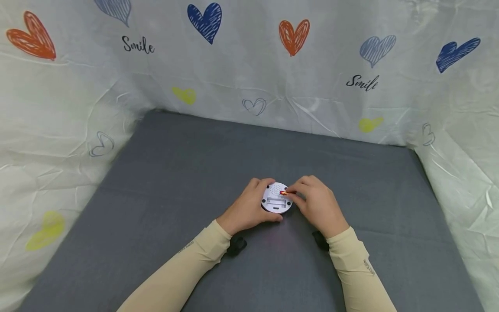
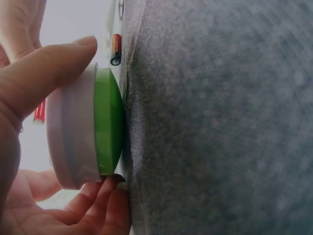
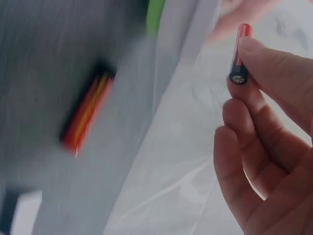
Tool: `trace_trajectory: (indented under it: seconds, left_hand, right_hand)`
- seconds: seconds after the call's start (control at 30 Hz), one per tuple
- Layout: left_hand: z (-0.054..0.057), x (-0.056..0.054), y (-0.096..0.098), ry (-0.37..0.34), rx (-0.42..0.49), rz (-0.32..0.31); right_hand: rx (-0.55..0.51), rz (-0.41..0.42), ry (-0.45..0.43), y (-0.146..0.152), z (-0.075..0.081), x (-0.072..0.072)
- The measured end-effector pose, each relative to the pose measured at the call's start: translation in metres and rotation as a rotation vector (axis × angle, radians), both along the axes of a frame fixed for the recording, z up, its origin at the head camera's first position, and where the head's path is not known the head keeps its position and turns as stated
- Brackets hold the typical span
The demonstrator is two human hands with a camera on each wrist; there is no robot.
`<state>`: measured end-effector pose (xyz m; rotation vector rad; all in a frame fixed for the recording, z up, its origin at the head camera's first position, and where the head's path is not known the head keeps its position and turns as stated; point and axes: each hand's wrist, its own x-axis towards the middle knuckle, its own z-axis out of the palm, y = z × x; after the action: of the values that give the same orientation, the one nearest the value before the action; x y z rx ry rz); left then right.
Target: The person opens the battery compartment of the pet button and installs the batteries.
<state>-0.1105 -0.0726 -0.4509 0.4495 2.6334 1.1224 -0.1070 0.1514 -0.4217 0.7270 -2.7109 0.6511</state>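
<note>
My left hand (image 1: pixel 249 203) grips a round white device (image 1: pixel 273 207) by its sides, thumb on the near side and fingers round the far side. The device's upper face shows a patch of small holes and an uncovered battery compartment (image 1: pixel 276 202). Its green underside (image 2: pixel 107 122) faces the grey cloth. Over the device's right part, my right hand (image 1: pixel 317 201) pinches a red and black battery (image 3: pixel 239 58) between thumb and index finger. A second red and black battery (image 3: pixel 89 115) lies on the cloth near the right hand; that hand hides it in the head view.
Grey cloth (image 1: pixel 187 164) covers the table. A small white piece (image 3: pixel 27 210) lies at the lower left of the right wrist view, blurred. Behind the table hangs a pale sheet (image 1: pixel 234 65) printed with hearts.
</note>
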Motion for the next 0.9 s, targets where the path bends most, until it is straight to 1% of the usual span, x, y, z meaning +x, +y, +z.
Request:
trace_trajectory:
  seconds: [0.1,0.2,0.4,0.5,0.57,0.63,0.7,0.77,0.83,0.9]
  left_hand:
    - [0.000,0.000,-0.001,-0.005,0.003,-0.003]
    - [0.001,0.001,-0.001,-0.012,0.008,-0.006]
    - [0.001,0.002,-0.003,-0.010,0.013,-0.011]
    - [0.001,0.001,-0.002,-0.010,0.013,-0.010]
    - [0.001,0.001,-0.002,-0.007,0.014,-0.008]
    - [0.000,0.001,-0.001,-0.004,0.012,-0.006]
    - [0.000,0.001,-0.001,0.005,0.009,-0.008]
    - [-0.001,0.000,-0.001,0.018,0.006,-0.011]
    - [-0.001,0.000,0.000,0.032,0.005,-0.012]
    - [-0.001,-0.001,0.000,0.047,0.010,-0.013]
  right_hand:
    - [0.018,0.049,0.002,-0.011,-0.002,0.003]
    - [0.029,0.065,-0.002,-0.018,-0.006,0.005]
    - [0.004,0.053,-0.008,-0.026,-0.010,0.006]
    - [-0.013,0.017,-0.054,-0.025,-0.009,0.006]
    - [-0.050,-0.032,-0.111,-0.023,-0.007,0.006]
    - [-0.104,-0.107,-0.190,-0.020,-0.005,0.005]
    - [-0.161,-0.187,-0.284,-0.018,-0.003,0.005]
    - [-0.218,-0.251,-0.397,-0.017,-0.002,0.003]
    - [-0.265,-0.290,-0.505,-0.016,-0.002,0.002]
    - [-0.312,-0.310,-0.584,-0.017,-0.003,0.000]
